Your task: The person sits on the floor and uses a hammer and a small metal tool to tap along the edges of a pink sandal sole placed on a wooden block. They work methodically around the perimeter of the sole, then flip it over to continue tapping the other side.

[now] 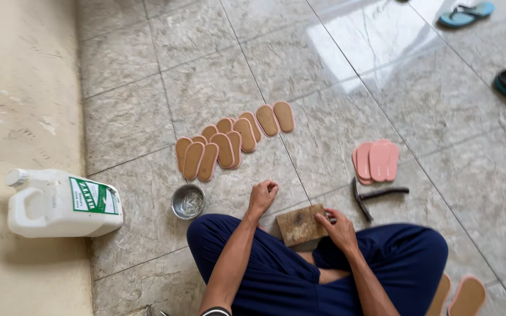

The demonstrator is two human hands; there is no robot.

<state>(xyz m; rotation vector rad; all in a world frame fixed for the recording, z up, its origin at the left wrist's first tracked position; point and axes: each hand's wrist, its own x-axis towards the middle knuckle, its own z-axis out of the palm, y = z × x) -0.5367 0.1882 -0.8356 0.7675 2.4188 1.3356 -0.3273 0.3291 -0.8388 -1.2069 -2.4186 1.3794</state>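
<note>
I sit cross-legged on a tiled floor in dark blue trousers. My left hand point(263, 195) is a closed fist resting on the floor just beyond my left knee; nothing shows in it. My right hand point(339, 229) rests on the right edge of a brown wooden block point(300, 225) that lies on the floor between my legs; its fingertips seem to pinch something small and dark, too small to tell. A hammer point(370, 196) with a dark handle lies on the floor just right of the block.
A row of overlapping brown-topped pink insoles point(229, 143) lies ahead. A small stack of pink soles point(376, 161) sits right. A small metal bowl point(188, 201) and a white plastic jug point(60, 203) stand left. Two more soles point(461, 295) lie by my right knee. Sandals point(467, 13) lie far right.
</note>
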